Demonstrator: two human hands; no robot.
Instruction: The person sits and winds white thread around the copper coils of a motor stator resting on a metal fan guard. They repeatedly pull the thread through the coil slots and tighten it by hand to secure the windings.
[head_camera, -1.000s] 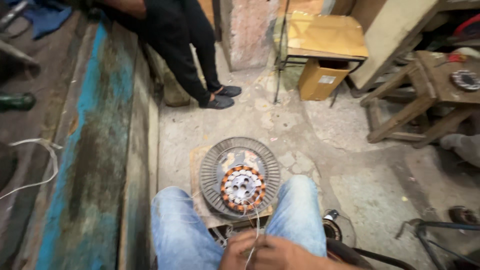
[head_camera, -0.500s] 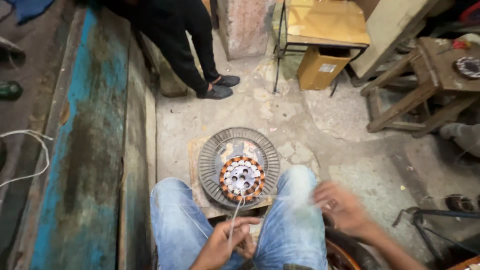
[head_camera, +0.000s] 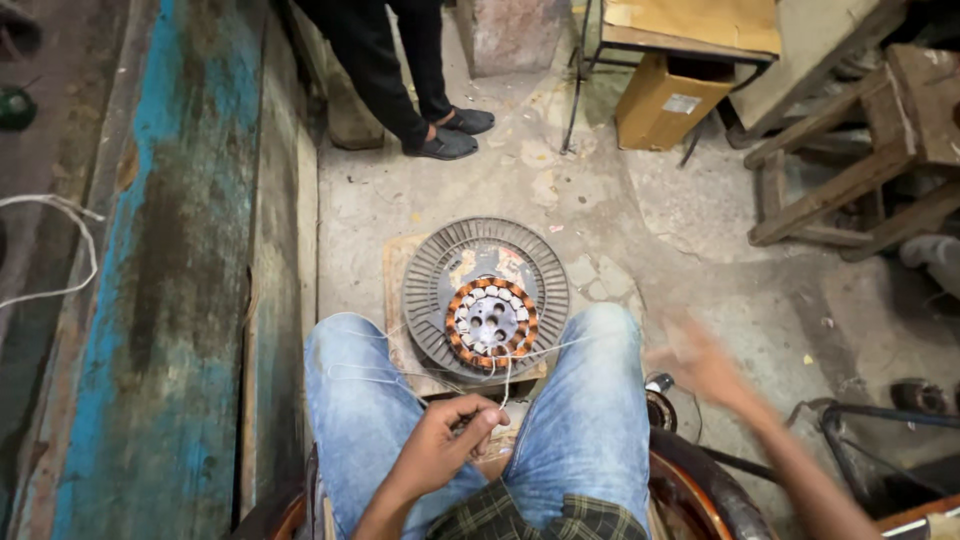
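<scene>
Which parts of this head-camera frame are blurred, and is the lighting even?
Head view: the right hand is smeared by motion blur; the left hand, pinching thin white thread, and the round motor stator are sharp. Lighting is soft and even on the floor, dimmer toward the right edge.

The left hand (head_camera: 445, 445) is curling at about 6 o'clock between the knees, fingertips pinching together (thumb meeting forefinger). The right hand (head_camera: 705, 365) is hovering out at 4 o'clock, blurred, fingers spread open, forearm stretching away toward 5 o'clock.
</scene>
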